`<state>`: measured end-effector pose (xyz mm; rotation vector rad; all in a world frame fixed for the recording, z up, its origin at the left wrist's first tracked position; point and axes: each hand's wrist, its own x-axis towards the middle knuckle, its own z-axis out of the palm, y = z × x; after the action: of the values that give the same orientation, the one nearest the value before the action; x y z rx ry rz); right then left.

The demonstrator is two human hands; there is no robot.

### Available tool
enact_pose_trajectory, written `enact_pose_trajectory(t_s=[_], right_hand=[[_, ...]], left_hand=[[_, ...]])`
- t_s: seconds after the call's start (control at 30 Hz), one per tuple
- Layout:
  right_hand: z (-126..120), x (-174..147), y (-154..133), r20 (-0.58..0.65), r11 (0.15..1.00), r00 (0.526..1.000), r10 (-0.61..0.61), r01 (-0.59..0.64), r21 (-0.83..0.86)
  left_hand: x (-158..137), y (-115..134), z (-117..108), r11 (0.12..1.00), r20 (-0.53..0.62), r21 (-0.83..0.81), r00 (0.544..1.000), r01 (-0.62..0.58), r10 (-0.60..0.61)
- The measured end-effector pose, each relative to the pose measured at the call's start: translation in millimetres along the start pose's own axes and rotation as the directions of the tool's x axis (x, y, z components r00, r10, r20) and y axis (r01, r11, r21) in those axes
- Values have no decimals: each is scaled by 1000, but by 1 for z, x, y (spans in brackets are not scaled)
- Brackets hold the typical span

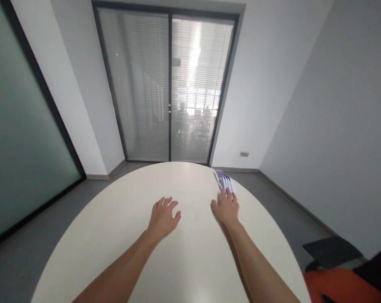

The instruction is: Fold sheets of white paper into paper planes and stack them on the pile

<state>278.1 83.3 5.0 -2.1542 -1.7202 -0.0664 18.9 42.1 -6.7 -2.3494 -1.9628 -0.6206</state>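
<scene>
A fanned stack of blue-grey and white printed cards or leaflets [224, 180] lies near the far right edge of the round white table [190, 256]. My right hand [227, 207] reaches to the stack's near end, palm down with the fingers apart. Its fingertips overlap the near edge, and whether they press on it I cannot tell. Over the middle of the table is my left hand [163, 216], with nothing in it, its fingers loosely bent and the thumb held apart. What is printed on the stack is too small to read.
An orange and black chair [342, 282] stands at the lower right, beside the table. Beyond the table is a dark-framed glass door [170, 84] with blinds. A frosted glass panel [23, 139] is on the left, and a wall socket [244, 154] sits low at the back.
</scene>
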Motion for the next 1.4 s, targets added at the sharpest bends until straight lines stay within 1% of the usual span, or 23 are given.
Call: enact_pose_trajectory(t_s=[0.1, 0.23, 0.3, 0.37, 0.43, 0.5, 0.57, 0.63, 0.73, 0.83, 0.93, 1.07, 1.13, 1.23, 1.27, 1.33, 1.4], right_hand=[[7, 7, 11, 29, 998, 998, 48, -48, 28], [15, 13, 17, -7, 994, 999, 43, -42, 104], [16, 15, 19, -74, 986, 997, 19, -7, 166], [15, 16, 22, -184, 966, 983, -14, 61, 251], [12, 17, 24, -304, 928, 952, -41, 149, 342], [9, 16, 26, -387, 880, 921, -41, 216, 423], [5, 15, 27, -412, 840, 911, -23, 241, 487], [1, 12, 27, -399, 815, 917, -11, 240, 527], [-4, 8, 25, -362, 816, 932, -24, 228, 531], [-9, 6, 21, -313, 855, 949, -28, 185, 484], [-10, 6, 17, -266, 883, 963, -44, 161, 440], [-7, 10, 12, -256, 888, 965, -57, 166, 429], [-5, 13, 8, -292, 890, 954, -73, 195, 413], [-5, 14, -2, -396, 888, 911, -111, 270, 372], [-5, 13, -6, -415, 879, 899, -138, 304, 366], [-7, 7, -17, -435, 850, 879, -198, 375, 371], [-9, -3, -29, -425, 811, 866, -263, 437, 388]], left_hand=[[3, 0, 2, 999, 14, -26, 1000, -21, 21], [6, -1, 7, 998, -8, -49, 999, -31, 31], [8, -1, 9, 998, -15, -52, 999, -41, 41], [9, -1, 10, 997, -23, -57, 999, -49, 48], [9, -2, 11, 997, -34, -61, 998, -50, 48], [9, -4, 12, 996, -39, -68, 998, -54, 51], [7, -6, 12, 995, -38, -84, 998, -57, 54], [6, -7, 11, 993, -37, -107, 998, -45, 41], [4, -9, 9, 990, -33, -137, 999, -17, 13], [3, -11, 6, 983, -20, -184, 1000, 8, -12], [4, -14, 2, 979, -3, -205, 1000, 4, -5], [8, -21, -2, 974, 22, -227, 1000, 7, -2], [12, -25, -3, 966, 23, -258, 1000, 13, -7], [18, -32, -3, 950, 8, -313, 1000, 22, -21], [19, -33, -4, 941, 3, -337, 1000, 28, -28], [21, -35, -4, 917, -6, -396, 999, 38, -44], [21, -35, -5, 879, -15, -474, 998, 46, -60]])
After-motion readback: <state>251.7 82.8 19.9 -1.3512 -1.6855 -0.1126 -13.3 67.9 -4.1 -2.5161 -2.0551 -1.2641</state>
